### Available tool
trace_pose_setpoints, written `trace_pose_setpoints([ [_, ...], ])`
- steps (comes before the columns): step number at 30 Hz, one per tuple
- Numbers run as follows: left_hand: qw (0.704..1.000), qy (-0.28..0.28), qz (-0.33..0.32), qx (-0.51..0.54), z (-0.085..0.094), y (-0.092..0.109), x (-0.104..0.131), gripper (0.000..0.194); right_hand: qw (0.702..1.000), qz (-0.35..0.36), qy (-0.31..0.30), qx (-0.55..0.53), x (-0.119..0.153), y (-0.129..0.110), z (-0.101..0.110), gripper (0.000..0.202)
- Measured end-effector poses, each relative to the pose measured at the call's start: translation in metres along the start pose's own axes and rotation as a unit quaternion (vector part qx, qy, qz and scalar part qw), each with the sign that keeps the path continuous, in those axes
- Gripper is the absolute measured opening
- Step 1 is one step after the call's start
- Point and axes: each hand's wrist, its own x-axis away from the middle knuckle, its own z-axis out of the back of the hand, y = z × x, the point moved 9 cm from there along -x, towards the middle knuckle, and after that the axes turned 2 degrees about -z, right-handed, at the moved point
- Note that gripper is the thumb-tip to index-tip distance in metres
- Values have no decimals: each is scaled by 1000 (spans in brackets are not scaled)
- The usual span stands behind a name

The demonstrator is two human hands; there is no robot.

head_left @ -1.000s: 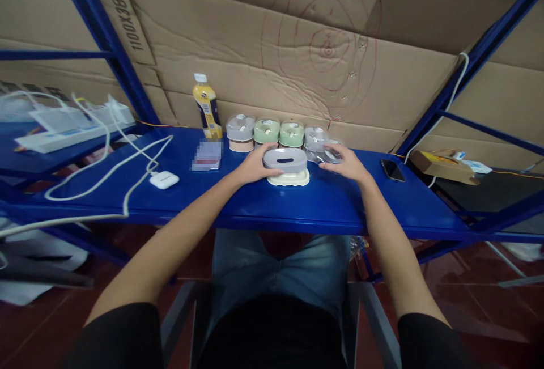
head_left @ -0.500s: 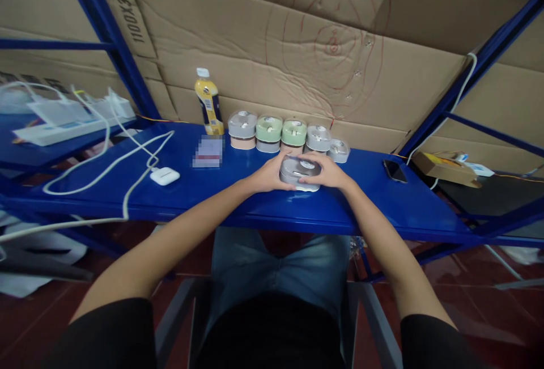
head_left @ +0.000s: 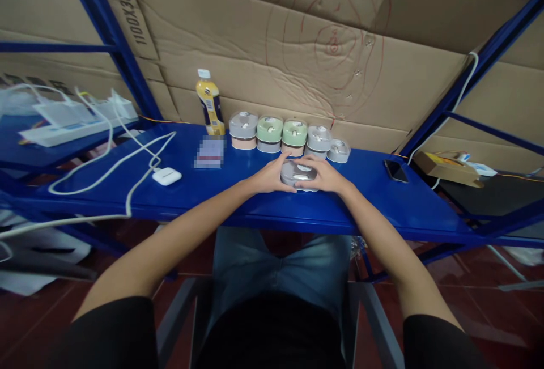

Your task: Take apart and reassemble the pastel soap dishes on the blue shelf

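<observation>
A small grey oval container (head_left: 298, 172) with a clear lid is at the middle of the blue table (head_left: 212, 202), near its front edge. My left hand (head_left: 272, 177) is wrapped round its left side, and my right hand (head_left: 321, 174) grips the right side. Just behind stand several similar containers in a row: a grey one (head_left: 243, 125) on an orange one, a green one (head_left: 270, 128) on a grey one, another green one (head_left: 294, 132) on an orange one, then grey ones (head_left: 339, 150) at the right end.
A yellow bottle (head_left: 209, 104) and a blurred card (head_left: 209, 152) stand left of the row. Further left lie a white case (head_left: 166, 175), white cables and a power strip (head_left: 63, 131). A phone (head_left: 395, 170) and a cardboard box (head_left: 448, 169) are at the right.
The held container looks slightly lower and turned a little, and my right hand has shifted slightly left and down with it. Both hands still hold it.
</observation>
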Motion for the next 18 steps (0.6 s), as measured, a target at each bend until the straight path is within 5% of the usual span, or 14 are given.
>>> trace_pose_setpoints([
  [9,999,-17,25,-21,-3,-10,2,129,997,1,4,71,22,1,-2,84],
  [13,999,-25,21,-22,-3,-8,5,98,990,-50,25,128,78,7,21,84],
  [18,998,-26,32,-42,0,-5,4,75,928,-263,55,257,162,51,73,82],
])
